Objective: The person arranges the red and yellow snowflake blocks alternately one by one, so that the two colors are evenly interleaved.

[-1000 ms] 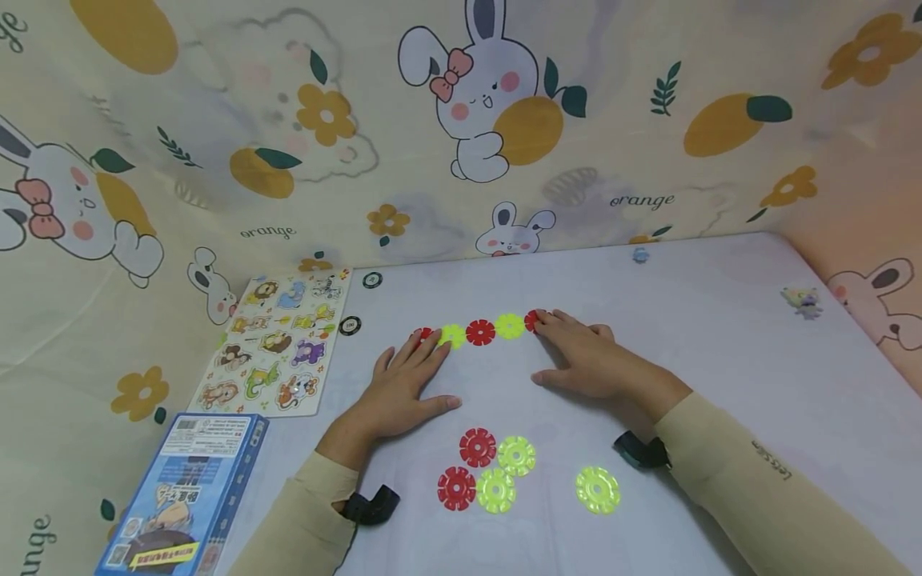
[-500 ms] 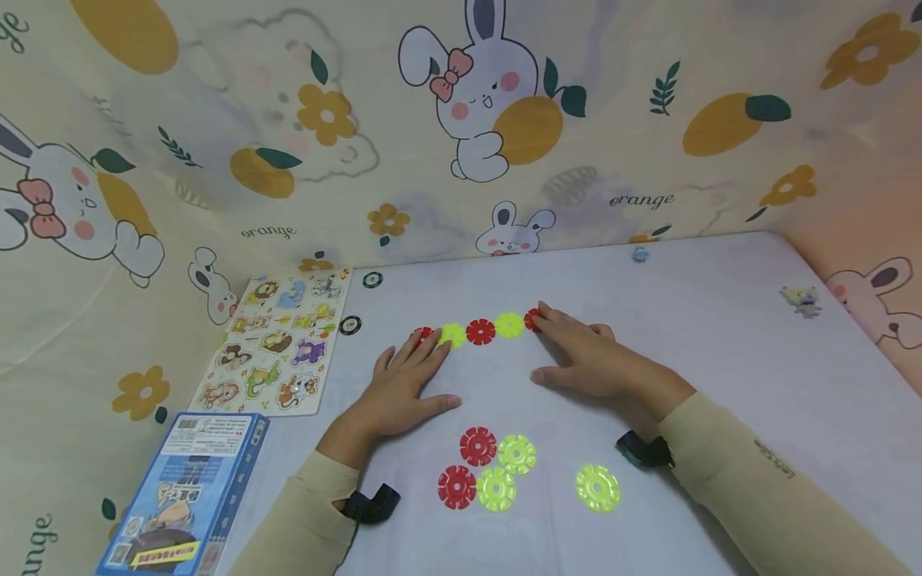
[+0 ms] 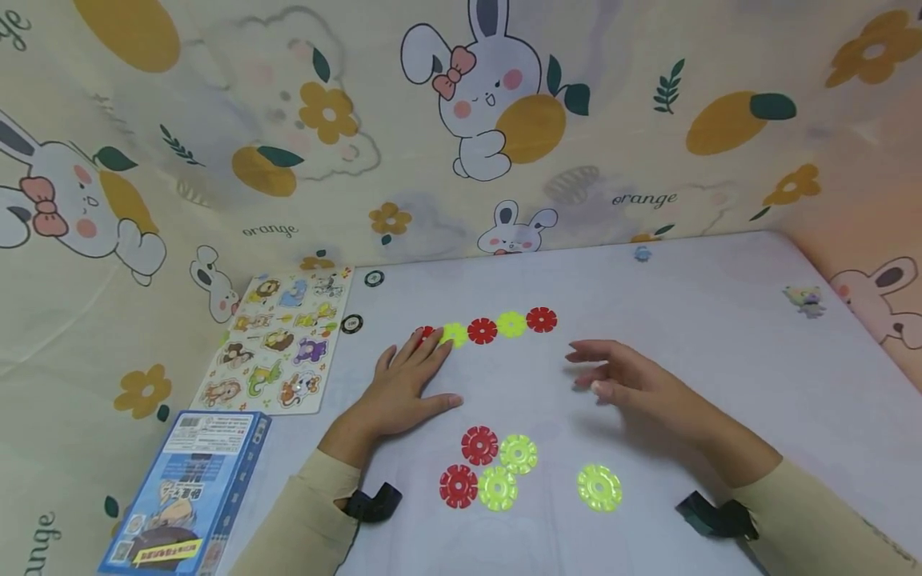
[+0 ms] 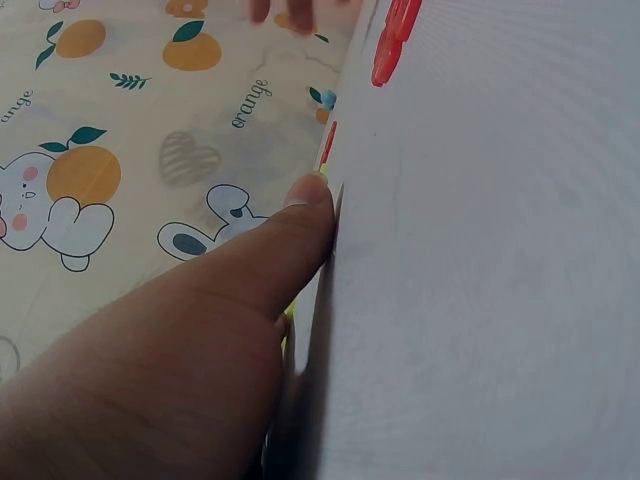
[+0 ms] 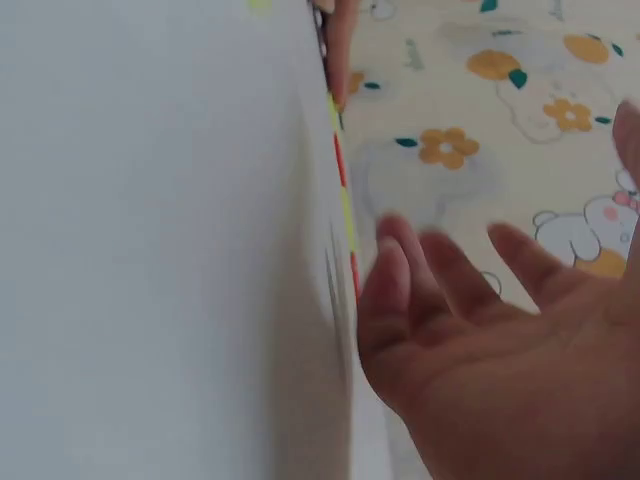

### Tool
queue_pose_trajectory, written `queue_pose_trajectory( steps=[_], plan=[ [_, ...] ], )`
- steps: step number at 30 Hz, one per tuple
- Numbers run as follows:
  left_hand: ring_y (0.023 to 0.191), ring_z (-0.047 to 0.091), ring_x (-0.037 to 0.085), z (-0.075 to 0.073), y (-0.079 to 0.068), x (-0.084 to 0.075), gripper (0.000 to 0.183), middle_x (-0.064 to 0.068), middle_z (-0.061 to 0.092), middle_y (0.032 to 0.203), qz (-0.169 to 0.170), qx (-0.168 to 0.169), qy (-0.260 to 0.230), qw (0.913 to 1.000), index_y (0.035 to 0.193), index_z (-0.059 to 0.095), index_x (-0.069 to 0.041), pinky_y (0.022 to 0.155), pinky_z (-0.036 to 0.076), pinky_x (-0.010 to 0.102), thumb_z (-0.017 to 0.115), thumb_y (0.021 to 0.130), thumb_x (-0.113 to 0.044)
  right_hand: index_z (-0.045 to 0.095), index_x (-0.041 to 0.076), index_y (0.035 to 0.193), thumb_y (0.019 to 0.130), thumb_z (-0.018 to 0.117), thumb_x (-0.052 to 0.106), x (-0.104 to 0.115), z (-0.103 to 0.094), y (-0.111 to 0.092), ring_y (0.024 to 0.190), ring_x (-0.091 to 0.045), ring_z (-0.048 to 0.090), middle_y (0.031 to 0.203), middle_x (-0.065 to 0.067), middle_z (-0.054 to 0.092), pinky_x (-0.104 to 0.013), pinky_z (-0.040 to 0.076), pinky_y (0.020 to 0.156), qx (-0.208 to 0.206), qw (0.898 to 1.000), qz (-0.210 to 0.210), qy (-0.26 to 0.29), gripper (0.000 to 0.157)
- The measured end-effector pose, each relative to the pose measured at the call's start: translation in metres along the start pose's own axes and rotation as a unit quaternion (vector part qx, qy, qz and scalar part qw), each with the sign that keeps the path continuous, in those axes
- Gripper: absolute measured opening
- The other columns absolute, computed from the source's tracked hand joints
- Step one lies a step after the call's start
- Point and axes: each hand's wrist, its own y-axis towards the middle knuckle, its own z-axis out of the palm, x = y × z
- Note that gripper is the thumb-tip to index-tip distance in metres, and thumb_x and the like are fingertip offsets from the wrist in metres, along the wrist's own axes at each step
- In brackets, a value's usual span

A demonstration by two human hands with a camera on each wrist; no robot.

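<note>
A row of notched plastic discs, red and yellow-green by turns, lies across the middle of the table. My left hand (image 3: pixel 406 392) rests flat with fingers spread, its fingertips on the leftmost red disc (image 3: pixel 423 334) and the green disc (image 3: pixel 454 334) beside it. Further along are a red disc (image 3: pixel 482 331), a green disc (image 3: pixel 512 324) and the end red disc (image 3: pixel 542 320). My right hand (image 3: pixel 634 384) hovers right of that end, fingers loosely bent, holding nothing. Nearer me lie two red discs (image 3: pixel 458 486), two green discs (image 3: pixel 498 489) and a separate green disc (image 3: pixel 599 488).
At left a sheet of animal stickers (image 3: pixel 277 344) lies behind a blue box (image 3: pixel 183 492). Two small black round chips (image 3: pixel 352 324) sit beside the sheet. A tiny blue figure (image 3: pixel 642 254) and a small pale figure (image 3: pixel 804 301) are at the far right. A patterned cloth backs the table.
My right hand has left the end red disc and drawn back to the right and toward me, uncovering that disc. The left hand stays in place.
</note>
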Motion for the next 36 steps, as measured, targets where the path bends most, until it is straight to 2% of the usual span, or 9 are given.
queue_pose_trajectory(
  steps=[4, 10, 15, 17, 19, 22, 25, 30, 36],
  plan=[
    [0.144, 0.0, 0.022, -0.002, 0.0, -0.001, 0.089, -0.007, 0.009, 0.159, 0.003, 0.001, -0.003, 1.0, 0.153, 0.024, -0.028, 0.108, 0.005, 0.06, 0.043, 0.081, -0.077, 0.033, 0.013, 0.147, 0.095, 0.053, 0.003, 0.0, 0.007, -0.025, 0.115, -0.034, 0.052, 0.137, -0.016, 0.047, -0.037, 0.048, 0.089, 0.079, 0.996, 0.011, 0.047, 0.057],
    [0.144, 0.002, 0.024, -0.003, 0.0, -0.001, 0.088, -0.006, 0.011, 0.159, 0.004, -0.002, -0.005, 1.0, 0.153, 0.025, -0.028, 0.108, 0.006, 0.061, 0.044, 0.082, -0.076, 0.046, 0.024, 0.141, 0.084, 0.075, 0.025, 0.004, 0.021, -0.049, 0.122, -0.016, 0.043, 0.136, 0.005, 0.049, -0.023, 0.035, 0.1, 0.152, 0.984, 0.022, -0.087, 0.064],
    [0.144, 0.002, 0.024, -0.002, 0.001, -0.001, 0.088, -0.005, 0.012, 0.159, 0.004, -0.004, -0.003, 1.0, 0.153, 0.025, -0.028, 0.108, 0.006, 0.061, 0.043, 0.081, -0.077, 0.06, 0.036, 0.118, 0.08, 0.078, 0.027, 0.011, 0.027, -0.049, 0.115, -0.01, 0.041, 0.12, 0.016, 0.05, -0.024, 0.04, 0.095, 0.164, 0.968, 0.032, -0.187, 0.043],
    [0.144, 0.002, 0.024, -0.001, 0.001, -0.001, 0.089, -0.005, 0.012, 0.159, 0.003, -0.004, -0.002, 1.0, 0.153, 0.025, -0.028, 0.108, 0.007, 0.061, 0.043, 0.081, -0.077, 0.059, 0.038, 0.11, 0.08, 0.078, 0.027, 0.013, 0.028, -0.047, 0.108, -0.009, 0.044, 0.113, 0.017, 0.052, -0.025, 0.044, 0.089, 0.158, 0.966, 0.05, -0.197, 0.037],
    [0.144, 0.002, 0.023, 0.0, 0.001, -0.001, 0.089, -0.006, 0.012, 0.159, 0.001, -0.004, 0.0, 1.0, 0.153, 0.025, -0.028, 0.108, 0.006, 0.06, 0.043, 0.08, -0.078, 0.059, 0.035, 0.107, 0.082, 0.077, 0.025, 0.011, 0.028, -0.045, 0.102, -0.011, 0.05, 0.108, 0.015, 0.056, -0.026, 0.046, 0.085, 0.152, 0.972, 0.062, -0.168, 0.032],
    [0.144, 0.001, 0.023, 0.001, 0.001, 0.0, 0.09, -0.006, 0.011, 0.159, 0.0, -0.004, 0.002, 1.0, 0.153, 0.025, -0.029, 0.108, 0.006, 0.061, 0.042, 0.08, -0.078, 0.061, 0.031, 0.106, 0.085, 0.074, 0.026, 0.009, 0.022, -0.038, 0.095, -0.014, 0.056, 0.102, 0.011, 0.061, -0.026, 0.048, 0.08, 0.115, 0.98, 0.098, -0.131, 0.025],
    [0.144, 0.001, 0.023, 0.002, 0.001, 0.0, 0.09, -0.006, 0.011, 0.159, 0.0, -0.005, 0.005, 1.0, 0.153, 0.024, -0.029, 0.108, 0.006, 0.06, 0.042, 0.08, -0.079, 0.064, 0.028, 0.108, 0.086, 0.073, 0.026, 0.003, 0.014, -0.027, 0.09, -0.021, 0.057, 0.101, 0.006, 0.063, -0.029, 0.051, 0.071, 0.051, 0.984, 0.12, -0.125, 0.024],
    [0.144, 0.001, 0.023, 0.002, 0.001, 0.0, 0.09, -0.006, 0.011, 0.159, 0.002, -0.003, 0.004, 1.0, 0.153, 0.024, -0.03, 0.108, 0.005, 0.06, 0.042, 0.08, -0.079, 0.061, 0.028, 0.119, 0.089, 0.071, 0.026, -0.012, -0.005, 0.001, 0.068, -0.024, 0.055, 0.095, -0.004, 0.058, -0.031, 0.05, 0.053, -0.049, 0.975, 0.16, -0.146, 0.032],
    [0.144, 0.001, 0.024, 0.001, 0.001, 0.001, 0.09, -0.006, 0.011, 0.159, 0.002, 0.001, 0.0, 1.0, 0.153, 0.023, -0.03, 0.108, 0.005, 0.061, 0.042, 0.08, -0.078, 0.051, 0.019, 0.133, 0.093, 0.064, 0.016, -0.028, -0.028, 0.04, 0.064, -0.026, 0.057, 0.096, -0.011, 0.053, -0.032, 0.051, 0.055, -0.134, 0.966, 0.17, -0.139, 0.042]
  ],
)
